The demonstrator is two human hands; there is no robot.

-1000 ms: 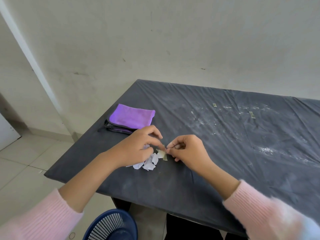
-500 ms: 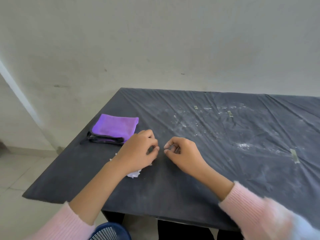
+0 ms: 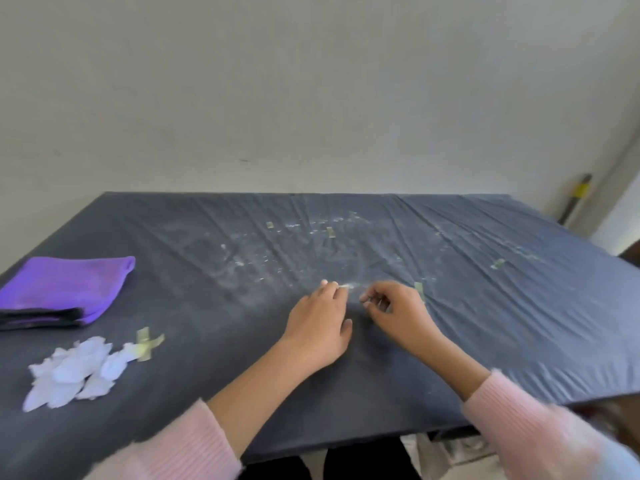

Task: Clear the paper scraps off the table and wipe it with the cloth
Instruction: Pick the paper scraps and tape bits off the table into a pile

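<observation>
1. Covering the table (image 3: 374, 436), a dark sheet (image 3: 519, 306) carries white dust (image 3: 242, 262); pale wall (image 3: 311, 98) behind.
2. Paper scraps (image 3: 71, 374) lie heaped front-left, near the purple cloth (image 3: 65, 285).
3. Left hand (image 3: 320, 329) lies flat; right hand (image 3: 396, 311) curled, hold unclear.

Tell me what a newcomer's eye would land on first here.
The folded purple cloth at the left edge stands out brightest against the dark table. Nearer the person lies a pile of white paper scraps. At the centre the left hand and right hand hold their fingertips close together, beside whitish dusty smears.
</observation>
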